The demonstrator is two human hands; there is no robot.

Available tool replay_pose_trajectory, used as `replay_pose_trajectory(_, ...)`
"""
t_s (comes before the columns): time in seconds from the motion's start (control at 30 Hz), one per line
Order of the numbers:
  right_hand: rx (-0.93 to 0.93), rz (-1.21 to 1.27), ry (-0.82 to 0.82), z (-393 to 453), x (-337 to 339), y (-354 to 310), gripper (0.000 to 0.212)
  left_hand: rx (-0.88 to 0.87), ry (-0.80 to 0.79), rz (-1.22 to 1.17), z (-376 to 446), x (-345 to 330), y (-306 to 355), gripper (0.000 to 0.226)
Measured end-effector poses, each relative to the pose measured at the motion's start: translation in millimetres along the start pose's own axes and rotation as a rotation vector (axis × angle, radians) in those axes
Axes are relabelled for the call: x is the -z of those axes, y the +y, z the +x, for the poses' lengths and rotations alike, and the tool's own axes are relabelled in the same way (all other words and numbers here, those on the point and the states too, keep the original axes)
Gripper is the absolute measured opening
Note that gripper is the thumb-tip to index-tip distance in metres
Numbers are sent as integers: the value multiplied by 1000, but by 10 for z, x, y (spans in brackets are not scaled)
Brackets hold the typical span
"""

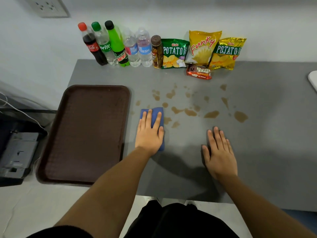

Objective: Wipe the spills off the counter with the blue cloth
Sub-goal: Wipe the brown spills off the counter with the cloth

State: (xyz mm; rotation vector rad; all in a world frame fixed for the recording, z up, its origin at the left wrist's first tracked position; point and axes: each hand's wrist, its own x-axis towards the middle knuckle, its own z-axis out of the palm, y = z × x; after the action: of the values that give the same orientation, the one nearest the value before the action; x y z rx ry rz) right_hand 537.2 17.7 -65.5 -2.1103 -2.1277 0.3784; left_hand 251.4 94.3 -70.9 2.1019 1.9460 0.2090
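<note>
The left hand [148, 133] lies flat with fingers spread on the folded blue cloth [157, 112], pressing it to the grey tabletop [267, 152], while the right hand [218, 152] rests open and empty on bare surface near the front edge. Brown spills [190, 112] scatter just right of and beyond the cloth. A brown tray [85, 133] sits close on the left, and bottles [120, 45] and snack bags [204, 48] line the back wall.

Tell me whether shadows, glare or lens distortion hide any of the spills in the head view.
Head view: soft shadows fall under both forearms near the right hand, clear of the brown spills; no glare on the grey counter; wide-angle bending leans the bottles outward; the left hand covers most of the blue cloth, possibly hiding spots.
</note>
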Motion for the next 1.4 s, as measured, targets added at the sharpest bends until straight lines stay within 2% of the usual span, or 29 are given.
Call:
replay_pose_trajectory(0.13, -8, -1, -8, 13, -13, 8, 66, -144, 9, -36, -111, -53, 193, 61)
replay_pose_trajectory(0.23, -22, 15, -25, 17, -8, 1, 67, -182, 27, -46, -358, -131, 257, 61)
replay_pose_trajectory(0.47, -26, 27, -40, 19, -14, 8, 67, -25, 65, 40, -632, -126, -153, 64)
replay_pose_trajectory(0.87, -33, 16, -34, 6, 23, -28, 67, 83, 31, 46, 413, 146, -450, 66)
replay_pose_trajectory(1.1, -32, 7, -38, 8, 30, -26, 66, -45, -64, 33, 671, 119, -92, 64)
replay_pose_trajectory(1.2, -31, 4, -44, 15, 8, -7, 66, -156, -74, 44, 497, 17, 177, 64)
replay_pose_trajectory(1.4, -24, -7, -12, 21, -24, 20, 66, -222, -21, -42, -99, -147, 292, 64)
